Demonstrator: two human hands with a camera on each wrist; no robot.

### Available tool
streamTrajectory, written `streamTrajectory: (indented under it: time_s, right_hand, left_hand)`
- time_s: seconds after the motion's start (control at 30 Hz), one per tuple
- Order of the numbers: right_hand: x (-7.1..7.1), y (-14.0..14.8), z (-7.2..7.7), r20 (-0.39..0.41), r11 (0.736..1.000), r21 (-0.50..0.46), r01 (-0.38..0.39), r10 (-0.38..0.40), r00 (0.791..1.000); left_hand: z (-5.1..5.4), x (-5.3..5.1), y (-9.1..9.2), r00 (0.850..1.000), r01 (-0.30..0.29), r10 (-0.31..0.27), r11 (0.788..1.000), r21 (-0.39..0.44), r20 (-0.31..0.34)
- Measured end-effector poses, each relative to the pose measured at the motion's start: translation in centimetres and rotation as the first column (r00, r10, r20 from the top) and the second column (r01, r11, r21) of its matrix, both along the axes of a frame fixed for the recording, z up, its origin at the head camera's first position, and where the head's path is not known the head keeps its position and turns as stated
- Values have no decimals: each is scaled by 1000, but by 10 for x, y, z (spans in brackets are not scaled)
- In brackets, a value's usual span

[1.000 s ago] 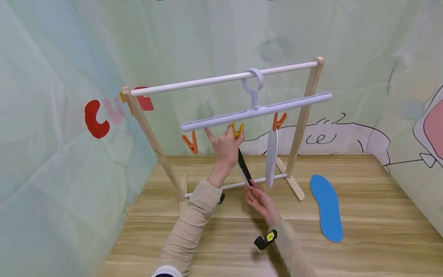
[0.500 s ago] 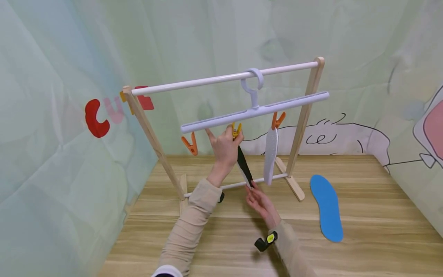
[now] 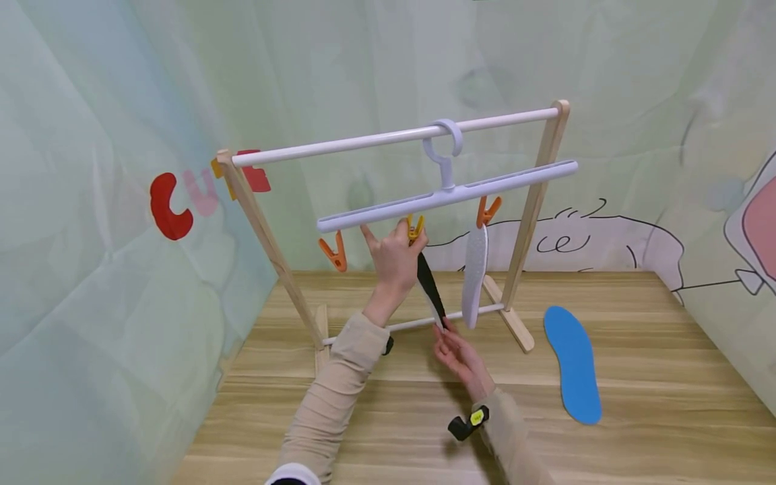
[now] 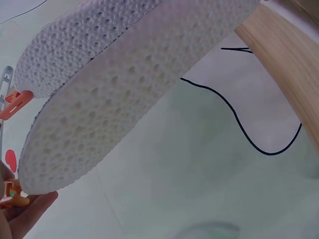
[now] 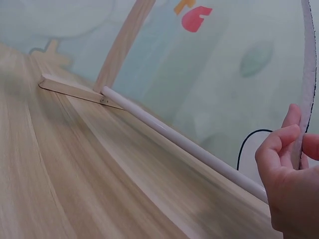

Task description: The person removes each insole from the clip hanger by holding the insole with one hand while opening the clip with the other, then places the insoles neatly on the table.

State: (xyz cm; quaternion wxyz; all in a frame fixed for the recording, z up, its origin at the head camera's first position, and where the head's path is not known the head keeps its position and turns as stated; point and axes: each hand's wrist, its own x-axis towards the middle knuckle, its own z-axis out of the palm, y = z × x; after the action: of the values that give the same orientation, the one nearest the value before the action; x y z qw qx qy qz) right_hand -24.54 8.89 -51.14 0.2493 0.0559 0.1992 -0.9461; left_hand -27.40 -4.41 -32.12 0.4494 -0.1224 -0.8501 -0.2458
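Just under the lilac hanger, my left hand pinches the yellow clip at the upper end of a black-and-white insole. In the left wrist view the insole's dimpled pale face hangs from that clip, its far end out of frame. My right hand holds the insole's lower end between thumb and fingers, as the right wrist view also shows at the insole's edge. Another white insole hangs from an orange clip on the right. An orange clip at the left holds nothing.
The hanger hooks over the top rail of a wooden-legged rack, whose lower bar runs behind my hands. A blue insole lies on the table at the right. Printed curtains stand behind and beside it.
The insole's lower end and my right hand have shifted slightly to the right. My left hand stays at the yellow clip. The hanger and its hanging clips have swayed slightly.
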Motion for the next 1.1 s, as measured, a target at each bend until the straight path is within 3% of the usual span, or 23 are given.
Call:
streamTrajectory:
  time_s: [0.5, 0.8, 1.1]
  right_hand:
    - [2, 12, -1, 84, 1000, -21, 21, -19, 996]
    - [3, 19, 4, -21, 997, -59, -43, 42, 999]
    - [5, 25, 3, -9, 992, -99, -78, 77, 997]
  left_hand:
    - [0, -1, 1, 1000, -21, 21, 1000, -11, 8]
    - [-2, -1, 2, 999, -42, 42, 999, -27, 12]
    - [-2, -3, 4, 999, -38, 38, 999, -8, 35]
